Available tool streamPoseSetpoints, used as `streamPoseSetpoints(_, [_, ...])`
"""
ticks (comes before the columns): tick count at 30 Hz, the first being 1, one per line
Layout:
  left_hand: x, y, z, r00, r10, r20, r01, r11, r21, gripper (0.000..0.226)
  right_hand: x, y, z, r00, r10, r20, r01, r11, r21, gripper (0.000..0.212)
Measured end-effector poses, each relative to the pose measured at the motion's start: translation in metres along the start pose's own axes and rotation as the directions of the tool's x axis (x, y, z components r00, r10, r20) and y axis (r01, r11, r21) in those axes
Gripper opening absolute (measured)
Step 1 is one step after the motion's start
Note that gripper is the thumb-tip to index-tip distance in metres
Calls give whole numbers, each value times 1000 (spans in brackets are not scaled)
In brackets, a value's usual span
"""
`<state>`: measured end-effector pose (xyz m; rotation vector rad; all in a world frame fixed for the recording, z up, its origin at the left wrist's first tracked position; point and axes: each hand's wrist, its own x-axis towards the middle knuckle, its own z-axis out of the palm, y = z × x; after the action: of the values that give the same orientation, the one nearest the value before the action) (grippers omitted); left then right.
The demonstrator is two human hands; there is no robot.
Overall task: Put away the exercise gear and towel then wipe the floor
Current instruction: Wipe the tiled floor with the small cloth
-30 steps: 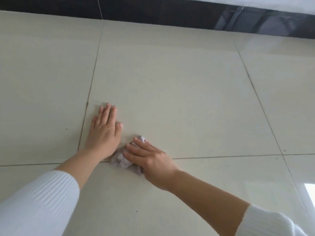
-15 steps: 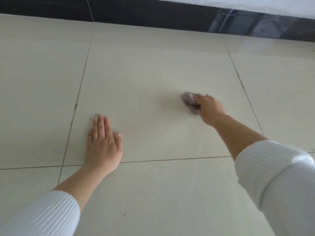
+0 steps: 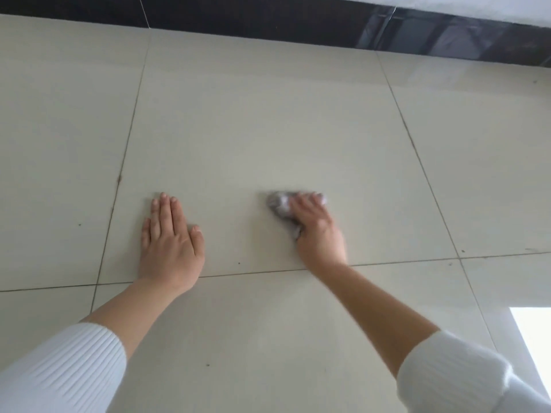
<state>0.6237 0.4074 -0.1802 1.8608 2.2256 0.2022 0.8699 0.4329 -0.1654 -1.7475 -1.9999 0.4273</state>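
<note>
A crumpled grey cloth (image 3: 278, 207) lies on the beige tiled floor (image 3: 268, 120), in the middle of a large tile. My right hand (image 3: 317, 231) is on top of it, with the fingers curled over the wad and blurred by motion. The cloth shows to the left of the fingers and a little past their tips. My left hand (image 3: 171, 242) rests flat on the same tile to the left, fingers straight and together, palm down. It is well apart from the cloth. Both arms wear white ribbed sleeves pushed up the forearms.
A dark glossy skirting (image 3: 268, 22) runs along the far edge of the floor, under a white wall. Grout lines cross just behind both wrists. A few small dark specks (image 3: 207, 365) dot the tiles. A bright reflection (image 3: 533, 338) lies at the lower right.
My right hand swept the cloth from beside my left hand out to the far right, then back nearer and leftward. My left hand has stayed flat on the floor.
</note>
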Motion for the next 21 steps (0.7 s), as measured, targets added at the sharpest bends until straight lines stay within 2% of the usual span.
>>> streamPoseSetpoints(2, [1, -1, -2, 999, 4, 35, -4, 1000, -13, 75, -33, -25, 12, 980, -189, 66, 188, 982, 23, 45])
streamPoseSetpoints(5, [-2, -5, -6, 995, 70, 74, -72, 997, 37, 78, -82, -43, 14, 879, -436, 192, 435, 899, 53, 42])
streamPoseSetpoints(8, [-8, -12, -9, 976, 203, 84, -214, 965, 153, 78, -94, -23, -1, 733, -596, 329, 605, 792, 85, 46])
streamPoseSetpoints(9, [-12, -14, -10, 966, 245, 81, -257, 948, 188, 78, -88, -9, -9, 712, -609, 350, 631, 773, 64, 49])
streamPoseSetpoints(10, [-16, -16, -11, 957, 277, 81, -288, 933, 214, 77, -80, 5, -17, 729, -587, 351, 622, 783, 18, 52])
streamPoseSetpoints(12, [-25, -19, -12, 950, 304, 76, -313, 922, 227, 74, -63, 37, -35, 852, -442, 281, 477, 876, -68, 59])
streamPoseSetpoints(14, [-36, -20, -10, 955, 289, 69, -297, 935, 194, 73, -55, 68, -53, 970, -190, 154, 207, 973, -104, 59])
streamPoseSetpoints(15, [-40, -19, -7, 961, 269, 70, -277, 946, 168, 73, -55, 81, -62, 995, -57, 86, 67, 991, -113, 56])
streamPoseSetpoints(17, [-45, -17, -3, 970, 231, 70, -239, 961, 138, 74, -61, 103, -81, 984, 176, -20, -177, 976, -129, 51])
streamPoseSetpoints(19, [-46, -16, -1, 975, 212, 67, -219, 968, 125, 74, -75, 120, -95, 925, 369, -86, -379, 912, -159, 52])
streamPoseSetpoints(21, [-45, -15, -3, 977, 201, 76, -209, 971, 118, 76, -91, 128, -99, 853, 490, -179, -517, 841, -158, 57])
